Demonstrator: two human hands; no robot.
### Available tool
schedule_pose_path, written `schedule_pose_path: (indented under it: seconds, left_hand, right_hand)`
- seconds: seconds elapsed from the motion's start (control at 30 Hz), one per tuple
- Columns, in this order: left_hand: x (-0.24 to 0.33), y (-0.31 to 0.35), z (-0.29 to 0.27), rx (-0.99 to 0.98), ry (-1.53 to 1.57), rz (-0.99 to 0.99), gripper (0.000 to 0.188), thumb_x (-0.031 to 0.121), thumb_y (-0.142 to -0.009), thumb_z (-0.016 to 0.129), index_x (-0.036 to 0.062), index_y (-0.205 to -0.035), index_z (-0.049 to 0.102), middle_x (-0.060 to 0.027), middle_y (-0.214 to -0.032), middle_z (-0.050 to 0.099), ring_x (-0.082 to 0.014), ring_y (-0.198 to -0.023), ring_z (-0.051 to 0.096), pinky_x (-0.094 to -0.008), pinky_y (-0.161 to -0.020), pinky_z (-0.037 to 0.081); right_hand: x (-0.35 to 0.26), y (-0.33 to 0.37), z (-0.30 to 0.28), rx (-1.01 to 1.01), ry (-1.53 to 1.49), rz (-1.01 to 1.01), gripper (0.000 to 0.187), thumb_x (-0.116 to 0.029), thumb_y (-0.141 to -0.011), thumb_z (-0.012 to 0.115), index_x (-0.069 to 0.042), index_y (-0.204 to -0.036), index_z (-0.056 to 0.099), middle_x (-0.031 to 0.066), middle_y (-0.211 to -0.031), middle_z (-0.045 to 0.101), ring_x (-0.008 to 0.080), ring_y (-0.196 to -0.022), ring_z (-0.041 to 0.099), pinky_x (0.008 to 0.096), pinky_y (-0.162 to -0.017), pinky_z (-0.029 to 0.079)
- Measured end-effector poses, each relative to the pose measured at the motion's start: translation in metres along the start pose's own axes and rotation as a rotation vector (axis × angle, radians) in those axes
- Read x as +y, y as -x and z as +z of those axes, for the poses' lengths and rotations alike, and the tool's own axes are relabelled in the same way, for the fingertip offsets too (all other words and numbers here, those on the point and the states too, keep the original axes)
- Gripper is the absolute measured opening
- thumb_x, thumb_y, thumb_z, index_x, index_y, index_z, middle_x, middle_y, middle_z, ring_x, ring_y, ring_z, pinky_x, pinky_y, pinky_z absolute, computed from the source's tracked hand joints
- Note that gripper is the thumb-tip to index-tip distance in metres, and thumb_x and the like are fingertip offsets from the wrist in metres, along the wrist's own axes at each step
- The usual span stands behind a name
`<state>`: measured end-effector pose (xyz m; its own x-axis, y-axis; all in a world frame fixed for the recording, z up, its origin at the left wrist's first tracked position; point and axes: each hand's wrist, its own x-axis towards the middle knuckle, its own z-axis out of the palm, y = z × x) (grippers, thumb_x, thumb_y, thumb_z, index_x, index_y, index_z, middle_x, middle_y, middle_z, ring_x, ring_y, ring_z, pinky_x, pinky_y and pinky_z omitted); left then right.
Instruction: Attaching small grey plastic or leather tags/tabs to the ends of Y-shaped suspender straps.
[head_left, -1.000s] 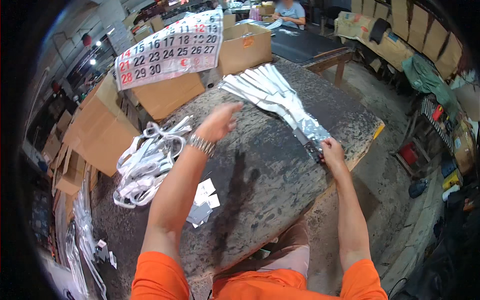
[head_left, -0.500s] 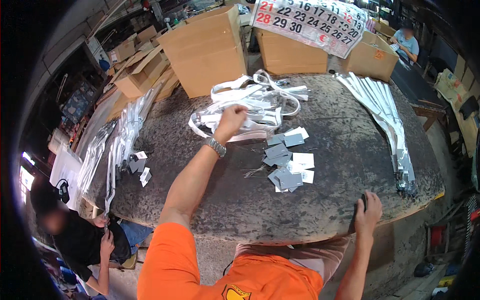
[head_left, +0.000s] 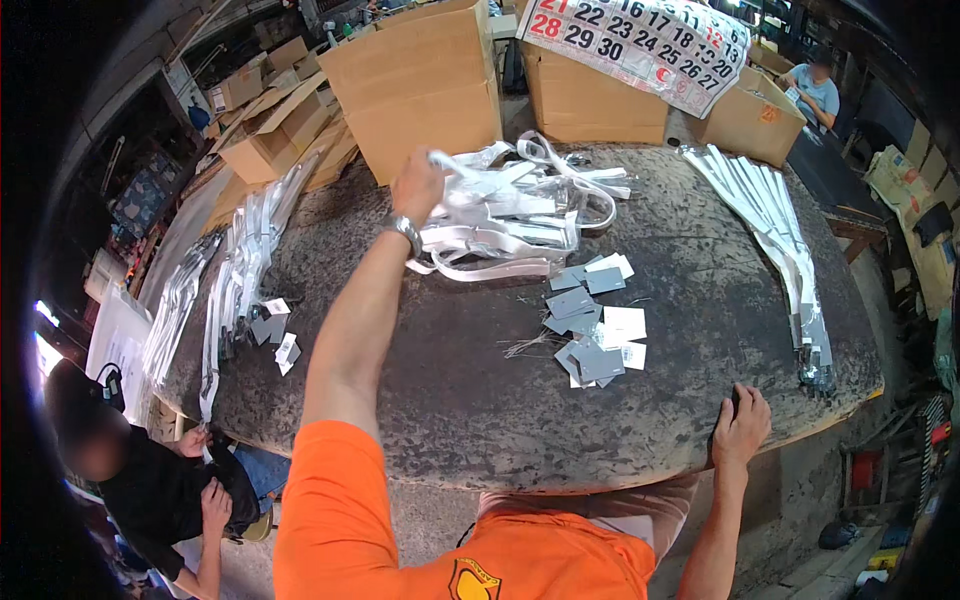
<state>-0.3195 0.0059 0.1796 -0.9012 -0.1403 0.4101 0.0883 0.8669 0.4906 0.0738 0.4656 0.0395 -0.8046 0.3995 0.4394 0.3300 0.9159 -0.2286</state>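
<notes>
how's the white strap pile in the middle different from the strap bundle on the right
The middle pile is a looped jumble, while the right bundle lies fairly straight, fanned at its far end and gathered at its near end. The left hand is at the middle pile; no hand touches the right bundle. Both consist of white straps on the dark table.

A calendar sheet hangs over cardboard boxes — lower left, a co-worker in black sits.
</notes>
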Motion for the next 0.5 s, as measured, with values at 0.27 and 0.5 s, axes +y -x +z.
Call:
schedule_pose_path:
  seconds: [0.27, 0.5]
  left_hand:
    - [0.084, -0.069, -0.136, 0.225, 0.554, 0.175, 0.023, 0.021, -0.095, 0.046, 0.0032, -0.106, 0.056, -0.0098, -0.087, 0.067, -0.0187, -0.077, 0.067, -0.0367, -0.064, 0.051]
    - [0.177, -0.086, -0.231, 0.204, 0.713, 0.423, 0.032, 0.024, -0.098, 0.04, 0.0021, -0.084, 0.059, -0.0073, -0.075, 0.061, -0.0197, -0.069, 0.059, -0.0342, -0.065, 0.05]
  right_hand:
    - [0.006, 0.0, 0.006, 0.006, 0.028, 0.029, 0.032, -0.024, -0.095, 0.057, -0.011, -0.124, 0.059, 0.0118, -0.128, 0.054, 0.0337, -0.124, 0.046, 0.0495, -0.102, 0.032]
    - [0.007, -0.003, -0.003, -0.035, -0.006, 0.063, 0.035, -0.023, -0.093, 0.059, -0.01, -0.126, 0.058, 0.0123, -0.129, 0.053, 0.0329, -0.126, 0.045, 0.0487, -0.104, 0.032]
